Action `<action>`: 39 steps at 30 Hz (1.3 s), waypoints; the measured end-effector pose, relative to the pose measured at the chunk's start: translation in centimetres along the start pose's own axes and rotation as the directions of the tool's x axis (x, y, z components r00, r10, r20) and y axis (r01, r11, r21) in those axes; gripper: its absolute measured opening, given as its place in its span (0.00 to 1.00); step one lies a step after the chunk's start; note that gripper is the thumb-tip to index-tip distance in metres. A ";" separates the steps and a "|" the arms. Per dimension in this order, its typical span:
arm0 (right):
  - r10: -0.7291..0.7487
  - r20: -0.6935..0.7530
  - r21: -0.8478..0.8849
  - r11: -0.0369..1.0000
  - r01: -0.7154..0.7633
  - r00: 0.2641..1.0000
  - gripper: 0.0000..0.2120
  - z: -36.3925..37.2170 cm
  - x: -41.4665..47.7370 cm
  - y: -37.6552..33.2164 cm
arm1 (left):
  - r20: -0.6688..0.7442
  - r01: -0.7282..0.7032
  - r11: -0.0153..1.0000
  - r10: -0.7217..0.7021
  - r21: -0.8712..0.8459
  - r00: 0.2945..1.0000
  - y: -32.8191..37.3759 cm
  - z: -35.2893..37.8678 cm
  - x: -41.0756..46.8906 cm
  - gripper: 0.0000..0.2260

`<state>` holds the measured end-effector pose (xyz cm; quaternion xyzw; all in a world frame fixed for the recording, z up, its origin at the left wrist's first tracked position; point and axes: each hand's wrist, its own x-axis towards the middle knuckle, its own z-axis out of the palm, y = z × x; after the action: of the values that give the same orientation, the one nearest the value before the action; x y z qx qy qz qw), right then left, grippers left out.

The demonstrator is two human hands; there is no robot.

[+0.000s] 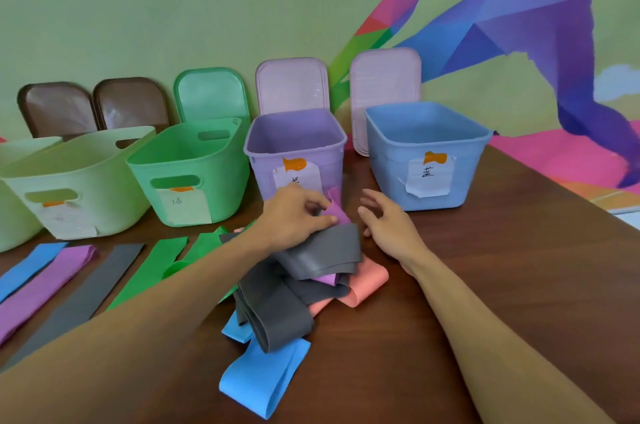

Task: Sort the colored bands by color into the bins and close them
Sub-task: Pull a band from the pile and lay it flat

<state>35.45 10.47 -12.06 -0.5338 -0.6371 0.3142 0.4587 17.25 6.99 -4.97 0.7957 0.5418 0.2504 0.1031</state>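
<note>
A heap of bands lies mid-table: grey bands (277, 305), a salmon band (367, 281) and a blue band (256, 385). My left hand (294, 215) pinches the end of a purple band (336, 212) at the top of the heap, just in front of the purple bin (294, 146). My right hand (391, 222) hovers open beside it, fingers spread, touching nothing. The blue bin (426, 153) stands to the right, the green bin (190, 174) to the left. All bins stand open and look empty.
A pale green bin (76, 177) sits far left. Lids lean on the wall: two brown (93, 108), one green (211, 94), two pink (384, 84). Blue, purple, grey and green bands (69, 278) lie flat at the left. Table edge runs along the right.
</note>
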 end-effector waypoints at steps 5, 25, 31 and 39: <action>0.047 0.048 0.161 0.985 -0.054 0.998 0.16 -0.6 -1.0 -1.3 | 0.040 -0.177 0.984 0.176 0.020 0.984 1.9 -1.2 -0.6 0.10; 0.044 0.076 0.493 0.867 -0.076 0.996 0.14 -2.4 -1.7 -6.2 | 0.005 -0.126 0.974 0.130 -0.189 0.992 3.0 -4.0 -1.3 0.08; 0.044 -0.012 0.605 0.796 -0.028 0.999 0.14 -3.3 -0.5 -10.1 | 0.000 -0.067 0.925 0.073 -0.373 0.997 3.5 -4.9 -2.0 0.06; 0.145 -0.134 0.653 0.757 -0.023 0.980 0.15 -2.3 1.7 -16.2 | -0.033 0.087 0.768 -0.139 -0.635 0.990 2.8 -4.9 -2.2 0.08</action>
<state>31.21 8.10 3.70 -0.3960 -0.4214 0.4866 0.6548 16.32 3.37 -0.18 0.6704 0.4769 0.4417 0.3578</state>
